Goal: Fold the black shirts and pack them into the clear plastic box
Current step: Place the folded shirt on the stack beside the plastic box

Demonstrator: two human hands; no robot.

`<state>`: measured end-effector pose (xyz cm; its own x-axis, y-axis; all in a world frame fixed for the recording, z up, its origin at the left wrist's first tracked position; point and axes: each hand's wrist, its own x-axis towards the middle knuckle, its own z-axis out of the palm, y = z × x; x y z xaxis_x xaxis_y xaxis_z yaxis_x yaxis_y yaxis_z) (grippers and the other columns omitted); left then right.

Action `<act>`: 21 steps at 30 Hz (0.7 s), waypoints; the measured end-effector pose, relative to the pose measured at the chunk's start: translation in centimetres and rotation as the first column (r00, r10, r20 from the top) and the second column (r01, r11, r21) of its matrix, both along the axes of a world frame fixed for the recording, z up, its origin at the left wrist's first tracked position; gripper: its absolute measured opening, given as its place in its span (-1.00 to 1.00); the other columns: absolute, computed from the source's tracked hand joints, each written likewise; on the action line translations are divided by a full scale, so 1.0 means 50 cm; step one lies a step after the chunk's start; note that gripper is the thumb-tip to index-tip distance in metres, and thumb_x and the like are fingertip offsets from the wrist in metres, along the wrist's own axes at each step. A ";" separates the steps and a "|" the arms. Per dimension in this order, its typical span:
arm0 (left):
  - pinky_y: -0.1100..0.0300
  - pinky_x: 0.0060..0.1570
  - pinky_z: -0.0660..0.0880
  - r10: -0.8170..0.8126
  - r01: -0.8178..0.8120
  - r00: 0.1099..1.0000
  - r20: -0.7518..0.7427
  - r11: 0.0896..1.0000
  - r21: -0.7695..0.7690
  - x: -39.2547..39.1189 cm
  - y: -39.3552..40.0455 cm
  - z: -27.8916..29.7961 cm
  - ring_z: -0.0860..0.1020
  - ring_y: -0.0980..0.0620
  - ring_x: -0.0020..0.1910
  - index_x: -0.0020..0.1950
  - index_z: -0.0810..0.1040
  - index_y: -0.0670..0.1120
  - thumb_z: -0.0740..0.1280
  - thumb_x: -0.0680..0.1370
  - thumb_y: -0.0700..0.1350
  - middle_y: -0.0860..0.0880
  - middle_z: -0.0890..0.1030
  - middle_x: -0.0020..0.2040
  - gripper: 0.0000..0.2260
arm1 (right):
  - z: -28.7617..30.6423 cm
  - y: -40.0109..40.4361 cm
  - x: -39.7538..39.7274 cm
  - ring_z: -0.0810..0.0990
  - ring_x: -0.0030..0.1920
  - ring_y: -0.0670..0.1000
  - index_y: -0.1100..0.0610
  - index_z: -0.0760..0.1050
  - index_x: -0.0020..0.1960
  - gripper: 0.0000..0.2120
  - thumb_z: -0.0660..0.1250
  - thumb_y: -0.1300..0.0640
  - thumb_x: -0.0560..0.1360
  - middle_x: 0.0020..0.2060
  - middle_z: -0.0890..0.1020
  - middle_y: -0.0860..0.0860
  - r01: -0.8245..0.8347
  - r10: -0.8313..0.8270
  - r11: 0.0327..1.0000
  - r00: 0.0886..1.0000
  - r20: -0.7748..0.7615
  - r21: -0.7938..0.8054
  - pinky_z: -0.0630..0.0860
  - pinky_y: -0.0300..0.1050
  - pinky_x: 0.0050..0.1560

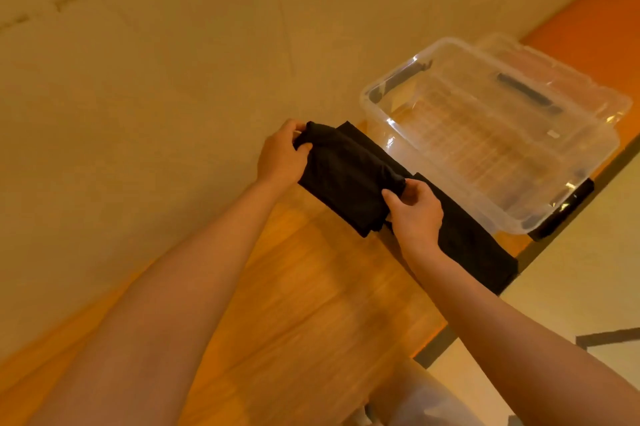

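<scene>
While our left hand [281,155] and right hand [415,209] pinch opposite ends of the folded black shirt [349,173], its long axis parallels the tabletop's [294,287] far edge, beside the clear plastic box [491,135].

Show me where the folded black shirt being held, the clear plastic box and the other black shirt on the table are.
held black shirt [349,180], head view, middle of the fabric
clear plastic box [388,81], head view, near-left rim
black shirt on the table [478,252], head view, flat middle

The right hand [414,209] hides part of the second black shirt [474,245].
</scene>
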<state>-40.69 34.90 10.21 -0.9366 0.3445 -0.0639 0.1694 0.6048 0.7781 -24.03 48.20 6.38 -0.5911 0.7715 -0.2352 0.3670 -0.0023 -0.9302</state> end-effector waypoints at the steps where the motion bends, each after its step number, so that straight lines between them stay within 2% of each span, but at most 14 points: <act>1: 0.12 0.07 0.53 -0.009 0.009 1.000 -0.013 1.000 -0.022 -0.026 0.028 0.001 0.54 0.02 0.11 0.26 0.48 -0.03 0.30 0.58 -0.18 -0.01 0.57 0.18 -0.75 | -0.001 0.012 -0.021 0.59 0.01 -0.04 0.00 0.47 0.07 -0.80 0.41 0.12 0.49 -0.07 0.55 -0.11 0.040 -0.040 0.999 0.999 0.003 -0.032 0.61 0.05 0.05; 5: 0.04 0.06 0.55 -0.043 0.043 0.999 0.007 0.990 -0.134 -0.103 0.122 -0.026 0.56 -0.03 0.11 0.27 0.47 -0.04 0.30 0.58 -0.19 -0.04 0.57 0.19 -0.74 | -0.016 0.040 -0.076 0.61 -0.07 -0.07 0.14 0.52 0.16 -0.75 0.40 0.12 0.51 -0.11 0.58 -0.08 0.203 -0.200 0.968 0.979 0.039 -0.145 0.62 -0.02 0.03; 10: 0.11 -0.01 0.53 -0.031 0.047 0.996 0.085 0.979 -0.198 -0.139 0.187 -0.093 0.56 -0.05 0.09 0.25 0.48 -0.06 0.30 0.58 -0.20 -0.06 0.56 0.17 -0.75 | -0.047 0.055 -0.100 0.59 0.01 -0.06 0.15 0.52 0.22 -0.70 0.40 0.15 0.50 -0.16 0.53 -0.17 0.331 -0.327 0.923 0.943 0.054 -0.196 0.58 -0.02 0.13; 12: 0.13 -0.02 0.51 -0.026 0.045 0.996 0.088 0.975 -0.219 -0.143 0.196 -0.114 0.56 -0.05 0.10 0.26 0.47 -0.07 0.29 0.58 -0.20 -0.06 0.57 0.18 -0.75 | -0.053 0.060 -0.101 0.57 -0.07 -0.14 0.16 0.50 0.25 -0.66 0.40 0.13 0.50 -0.17 0.51 -0.20 0.327 -0.321 0.927 0.945 0.062 -0.185 0.56 -0.22 0.05; 14: 0.16 0.00 0.48 -0.013 0.030 0.997 0.077 0.975 -0.221 -0.144 0.198 -0.127 0.55 -0.05 0.13 0.29 0.44 -0.08 0.28 0.59 -0.18 -0.07 0.56 0.21 -0.74 | -0.054 0.063 -0.098 0.50 -0.15 -0.26 0.16 0.48 0.29 -0.63 0.40 0.13 0.51 -0.18 0.48 -0.23 0.313 -0.308 0.935 0.950 0.054 -0.166 0.45 -0.41 -0.11; 15: 0.17 0.06 0.44 -0.017 0.027 0.999 0.046 0.974 -0.226 -0.142 0.196 -0.130 0.53 -0.05 0.17 0.31 0.43 -0.08 0.29 0.59 -0.16 -0.06 0.55 0.24 -0.71 | -0.052 0.062 -0.094 0.49 -0.16 -0.28 0.15 0.47 0.30 -0.62 0.40 0.13 0.51 -0.18 0.49 -0.24 0.309 -0.305 0.937 0.951 0.047 -0.162 0.44 -0.41 -0.11; 17: 0.14 0.25 0.28 -0.117 0.068 0.983 -0.143 0.949 -0.309 -0.134 0.186 -0.140 0.45 -0.03 0.28 0.37 0.39 -0.08 0.31 0.58 -0.10 -0.04 0.49 0.32 -0.64 | -0.046 0.055 -0.085 0.53 -0.11 -0.28 0.12 0.46 0.29 -0.63 0.39 0.15 0.51 -0.11 0.53 -0.21 0.297 -0.298 0.942 0.954 0.019 -0.157 0.50 -0.40 -0.05; 19: 0.08 0.33 0.13 -0.305 0.137 0.886 -0.349 0.892 -0.431 -0.118 0.169 -0.150 0.36 -0.02 0.36 0.38 0.38 -0.08 0.30 0.57 -0.04 -0.04 0.41 0.38 -0.60 | -0.042 0.042 -0.074 0.56 0.00 -0.23 0.10 0.44 0.29 -0.64 0.38 0.19 0.52 0.01 0.56 -0.11 0.276 -0.282 0.953 0.959 -0.029 -0.123 0.50 -0.44 -0.02; 21: 0.02 0.33 0.13 -0.460 0.228 0.774 -0.435 0.843 -0.487 -0.092 0.152 -0.165 0.36 -0.05 0.37 0.35 0.43 -0.12 0.26 0.57 -0.01 -0.08 0.41 0.39 -0.62 | -0.042 0.027 -0.061 0.54 0.10 -0.20 0.08 0.44 0.26 -0.68 0.36 0.20 0.53 0.09 0.55 -0.07 0.194 -0.193 0.981 0.980 -0.057 0.023 0.51 -0.34 0.09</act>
